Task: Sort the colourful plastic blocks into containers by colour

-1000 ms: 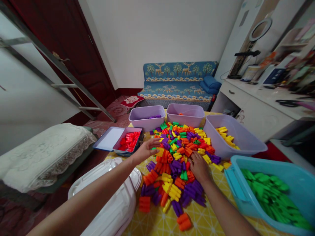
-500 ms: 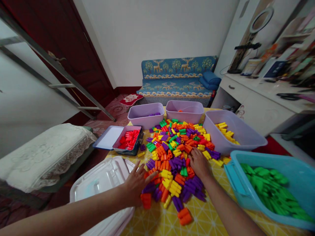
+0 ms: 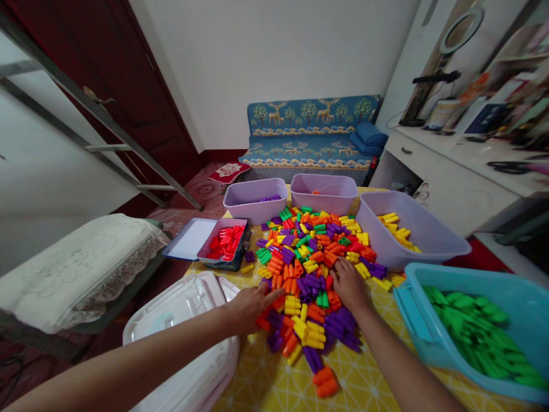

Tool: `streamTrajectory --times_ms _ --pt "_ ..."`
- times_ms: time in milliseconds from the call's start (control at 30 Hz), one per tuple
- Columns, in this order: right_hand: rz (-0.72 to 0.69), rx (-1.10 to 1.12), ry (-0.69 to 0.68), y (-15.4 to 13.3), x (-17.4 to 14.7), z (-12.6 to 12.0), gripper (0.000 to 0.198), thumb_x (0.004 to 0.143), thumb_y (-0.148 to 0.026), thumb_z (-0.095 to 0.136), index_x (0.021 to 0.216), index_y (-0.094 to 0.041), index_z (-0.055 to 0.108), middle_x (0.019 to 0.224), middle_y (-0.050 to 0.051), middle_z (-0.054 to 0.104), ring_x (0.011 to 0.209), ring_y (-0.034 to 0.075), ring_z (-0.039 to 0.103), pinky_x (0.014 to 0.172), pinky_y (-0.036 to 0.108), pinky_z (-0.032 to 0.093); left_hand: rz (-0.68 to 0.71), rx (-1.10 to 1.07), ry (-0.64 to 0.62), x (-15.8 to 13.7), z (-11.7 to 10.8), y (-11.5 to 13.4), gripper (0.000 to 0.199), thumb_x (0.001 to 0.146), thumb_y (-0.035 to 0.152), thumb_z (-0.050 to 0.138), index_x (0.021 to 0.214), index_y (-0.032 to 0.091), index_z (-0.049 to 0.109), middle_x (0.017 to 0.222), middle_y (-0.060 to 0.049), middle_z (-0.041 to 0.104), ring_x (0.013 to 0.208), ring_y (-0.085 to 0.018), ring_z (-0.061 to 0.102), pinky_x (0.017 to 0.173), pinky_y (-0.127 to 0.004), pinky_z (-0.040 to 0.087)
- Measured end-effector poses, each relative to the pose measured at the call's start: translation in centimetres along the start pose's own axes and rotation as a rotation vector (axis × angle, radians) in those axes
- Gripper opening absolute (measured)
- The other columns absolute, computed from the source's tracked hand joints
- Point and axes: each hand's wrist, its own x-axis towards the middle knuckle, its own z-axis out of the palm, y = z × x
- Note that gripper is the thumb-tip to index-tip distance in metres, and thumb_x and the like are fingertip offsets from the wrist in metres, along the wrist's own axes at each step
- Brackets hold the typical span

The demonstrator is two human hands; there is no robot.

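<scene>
A mixed pile of plastic building blocks (image 3: 316, 266), shaped like joined tubes in orange, purple, yellow, green and red, covers the middle of the table. At the pile's near left side, my left hand (image 3: 251, 309) touches the blocks with fingers stretched and apart, and no block shows in its grasp. Against the right side rests my right hand (image 3: 349, 285), fingers spread and curved over orange and red blocks; its fingertips are partly lost among them. An orange block (image 3: 325, 382) lies at the pile's near tip, beside a purple block (image 3: 313, 359).
Lilac bins (image 3: 255, 213) line the far side; the right lilac bin (image 3: 377, 246) holds yellow blocks. A turquoise bin (image 3: 412, 320) of green blocks stands at right. Left are an open case (image 3: 221, 263) of red blocks and a white lid (image 3: 175, 312) on the yellow tablecloth (image 3: 257, 383).
My left hand has moved slightly away from me and to the right, pushing nearby blocks inward. My right hand has hardly moved. The view has shifted a little.
</scene>
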Motion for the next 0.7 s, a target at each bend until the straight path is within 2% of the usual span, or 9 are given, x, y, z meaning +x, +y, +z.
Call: streamTrajectory --times_ms 100,167,233,367,500,600,667,700 --pt "-0.003 0.018 0.009 0.1 0.0 0.2 0.031 0.091 -0.019 0.043 0.113 -0.011 0.063 0.126 0.017 0.062 0.121 0.027 0.052 0.107 0.04 0.041 -0.011 -0.079 0.058 0.5 0.3 -0.3 0.094 0.069 0.037 0.075 0.151 0.031 0.027 0.136 -0.016 0.048 0.112 -0.033 0.061 0.093 -0.042 0.051" --pt "-0.005 0.021 0.017 0.2 0.0 0.4 0.031 0.091 -0.019 0.043 0.113 -0.011 0.063 0.126 0.017 0.062 0.122 0.027 0.052 0.107 0.04 0.041 -0.023 -0.131 0.119 1.1 0.0 -0.5 0.085 0.073 0.024 0.068 0.149 0.03 0.03 0.133 -0.015 0.051 0.109 -0.031 0.062 0.091 -0.04 0.052" --pt "-0.008 0.021 0.017 0.2 0.0 0.5 0.03 0.091 -0.019 0.044 0.113 -0.011 0.063 0.125 0.017 0.062 0.121 0.028 0.052 0.107 0.041 0.041 -0.048 -0.197 0.232 2.3 -0.7 -0.6 0.078 0.076 0.011 0.058 0.148 0.027 0.033 0.128 -0.014 0.056 0.105 -0.028 0.065 0.088 -0.038 0.053" --pt "-0.008 0.032 0.028 0.3 0.0 0.5 0.029 0.091 -0.019 0.044 0.111 -0.012 0.063 0.123 0.016 0.063 0.12 0.028 0.054 0.105 0.041 0.043 -0.085 -0.318 0.495 6.3 -3.0 -0.5 0.063 0.074 0.003 0.049 0.134 0.019 0.052 0.121 -0.013 0.06 0.103 -0.025 0.064 0.091 -0.038 0.053" --pt "-0.008 0.059 0.053 0.4 0.0 0.6 0.029 0.091 -0.018 0.044 0.111 -0.011 0.064 0.122 0.017 0.063 0.12 0.027 0.054 0.106 0.041 0.043 -0.058 -0.353 0.663 9.3 -6.5 -0.8 0.065 0.073 0.003 0.052 0.136 0.017 0.05 0.127 -0.014 0.058 0.108 -0.025 0.062 0.096 -0.04 0.051" --pt "-0.007 0.066 0.05 0.4 0.0 0.7 0.03 0.091 -0.018 0.044 0.111 -0.009 0.064 0.123 0.018 0.063 0.12 0.028 0.054 0.107 0.041 0.042 -0.067 -0.305 0.703 8.8 -8.6 -2.1 0.057 0.078 0.014 0.06 0.134 0.018 0.052 0.128 -0.014 0.058 0.11 -0.025 0.062 0.096 -0.04 0.051" --pt "-0.001 0.076 0.055 0.4 0.0 0.8 0.03 0.09 -0.017 0.044 0.111 -0.008 0.065 0.124 0.019 0.062 0.121 0.028 0.054 0.108 0.041 0.042 -0.115 -0.22 0.621 7.1 -9.1 -3.3 0.056 0.078 0.02 0.065 0.133 0.019 0.054 0.128 -0.014 0.06 0.111 -0.026 0.062 0.097 -0.039 0.05" --pt "0.002 0.083 0.059 0.4 0.0 0.8 0.031 0.09 -0.017 0.045 0.112 -0.008 0.065 0.124 0.019 0.062 0.121 0.028 0.054 0.108 0.041 0.042 -0.136 -0.174 0.524 6.0 -9.0 -3.8 0.058 0.076 0.023 0.068 0.133 0.02 0.054 0.125 -0.013 0.062 0.108 -0.027 0.064 0.095 -0.039 0.051"
